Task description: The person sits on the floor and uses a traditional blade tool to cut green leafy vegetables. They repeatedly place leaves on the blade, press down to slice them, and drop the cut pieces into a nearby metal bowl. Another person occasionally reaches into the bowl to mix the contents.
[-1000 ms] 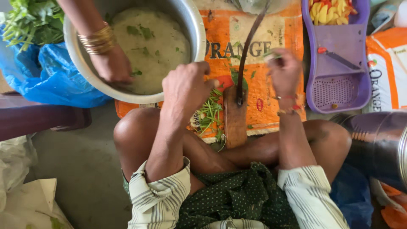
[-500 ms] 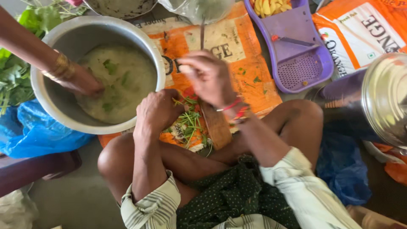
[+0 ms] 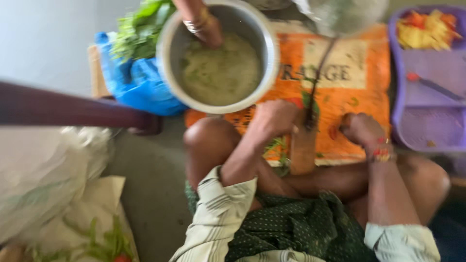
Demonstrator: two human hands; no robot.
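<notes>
I sit on the floor with a curved upright blade [image 3: 316, 87] fixed to a wooden base [image 3: 303, 151] between my knees. My left hand [image 3: 274, 119] is curled against the left side of the blade; blur hides what its fingers hold. My right hand [image 3: 360, 130], with bangles at the wrist, is closed just right of the blade, apart from it, next to a small red piece [image 3: 335, 132]. Chopped greens [image 3: 276, 148] lie by the base under my left hand.
A steel pot [image 3: 170, 63] of cloudy greenish water stands ahead, with another person's bangled hand [image 3: 206, 26] in it. An orange sack [image 3: 359, 73] covers the floor. To the right is a purple tray [image 3: 427, 126] with yellow pieces. Leafy greens [image 3: 138, 26] lie on a blue bag [image 3: 138, 85].
The view has swung right and blurred. My right hand has moved off the blade to its right side, and my left hand has moved up to the blade. The other person's hand shifted to the pot's far rim.
</notes>
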